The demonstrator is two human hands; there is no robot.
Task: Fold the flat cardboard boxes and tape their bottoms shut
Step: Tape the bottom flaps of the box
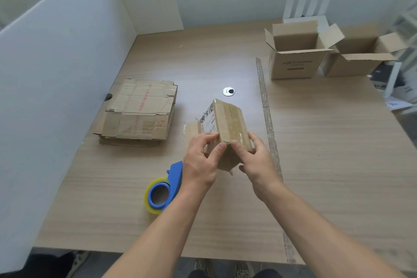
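The small box (220,119) is held by the left grip (200,160) and right grip (255,158); its tape (235,128) should be pressed flat over the edge

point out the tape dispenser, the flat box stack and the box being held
tape dispenser (174,183): head view, blue body
flat box stack (137,110): head view, middle of top sheet
held box (228,119): head view, taped face
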